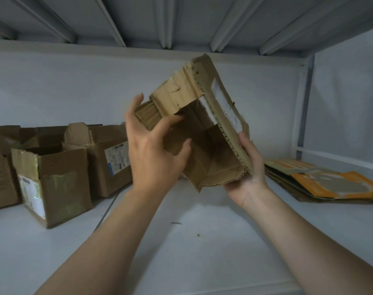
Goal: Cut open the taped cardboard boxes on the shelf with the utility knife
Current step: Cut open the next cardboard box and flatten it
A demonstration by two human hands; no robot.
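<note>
I hold a brown cardboard box (pixel 204 133) tilted in the air above the white shelf (pixel 181 241), its open side turned toward me. My left hand (pixel 151 150) grips its left flap, thumb and fingers curled over the edge. My right hand (pixel 248 167) cups the lower right corner from below, fingers curled behind the side wall. Worn brown tape and a torn white label show on the box's upper side. No utility knife is visible.
Several opened cardboard boxes (pixel 55 177) stand at the left of the shelf, one (pixel 109 158) with a printed label. A stack of flattened cardboard with orange print (pixel 326 182) lies at the right. The upper shelf's metal underside (pixel 181 20) hangs close overhead.
</note>
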